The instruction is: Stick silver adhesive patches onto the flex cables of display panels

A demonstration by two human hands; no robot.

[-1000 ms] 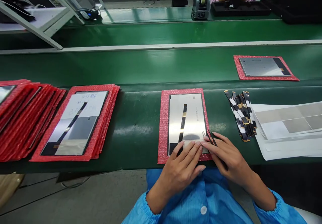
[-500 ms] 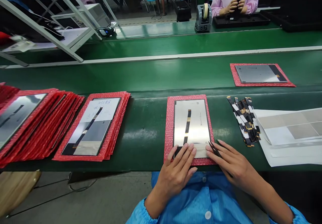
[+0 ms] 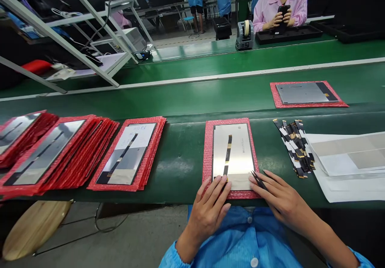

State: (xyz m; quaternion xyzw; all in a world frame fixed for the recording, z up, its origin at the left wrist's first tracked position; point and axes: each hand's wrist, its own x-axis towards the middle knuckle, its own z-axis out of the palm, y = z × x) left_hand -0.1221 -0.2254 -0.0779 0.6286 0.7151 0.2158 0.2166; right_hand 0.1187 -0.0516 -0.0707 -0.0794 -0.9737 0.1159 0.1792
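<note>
In front of me a silvery display panel (image 3: 240,151) lies on a red foam sheet (image 3: 208,147). A narrow black flex cable (image 3: 228,154) with gold bands runs lengthwise on the panel, and a pale strip (image 3: 240,183) covers part of its near end. My left hand (image 3: 208,212) rests over the panel's near left corner with fingers stretched out, hiding the cable's lower end. Dark tweezers (image 3: 258,180) are held in my right hand (image 3: 281,195), beside the near right corner. The tweezer tips point towards the panel's right edge.
Several flex cables (image 3: 296,147) lie in a pile to the right, by white sheets (image 3: 337,183). Stacks of red-wrapped panels (image 3: 128,151) stand at left. Another panel (image 3: 303,93) lies farther back. Across the bench a person (image 3: 279,9) sits near a tape dispenser (image 3: 245,34).
My view has shifted left, so more of the stacks shows. My left fingers have drawn back slightly from the pale strip, uncovering more of it. The tweezers stay in my right hand.
</note>
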